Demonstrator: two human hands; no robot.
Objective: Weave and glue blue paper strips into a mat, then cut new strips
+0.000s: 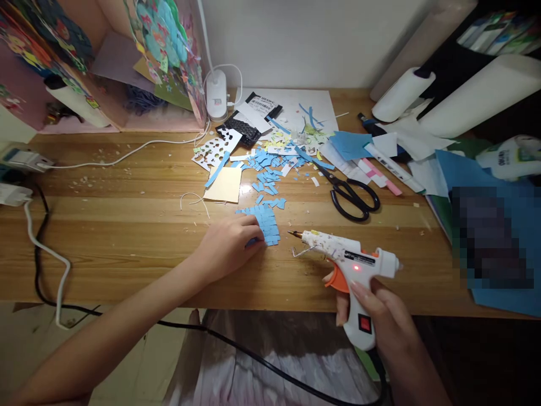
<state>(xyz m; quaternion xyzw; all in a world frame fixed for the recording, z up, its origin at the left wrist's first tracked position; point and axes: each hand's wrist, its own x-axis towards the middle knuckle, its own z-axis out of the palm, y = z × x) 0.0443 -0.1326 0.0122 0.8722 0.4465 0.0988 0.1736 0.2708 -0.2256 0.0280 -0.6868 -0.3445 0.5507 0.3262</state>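
My right hand (382, 304) grips a white hot glue gun (338, 247) by its handle, with fingers at the orange trigger (338, 278). A red light glows on its side, and its nozzle points left. My left hand (236, 242) rests on a sheet of overlapping blue paper strips (269, 223) on the desk. Its fingers are curled down at the sheet's near left part; what the fingertips pinch, if anything, is hidden. The nozzle hovers a little to the right of the sheet, apart from it. Loose blue paper pieces (266, 179) lie just beyond.
Black-handled scissors (355, 197) lie behind the glue gun. A cream paper square (224, 185), paper scraps and a white sheet spread toward the wall. Paper rolls (403, 93) stand at the back right. The glue gun's black cord (270, 366) loops along the desk's front edge.
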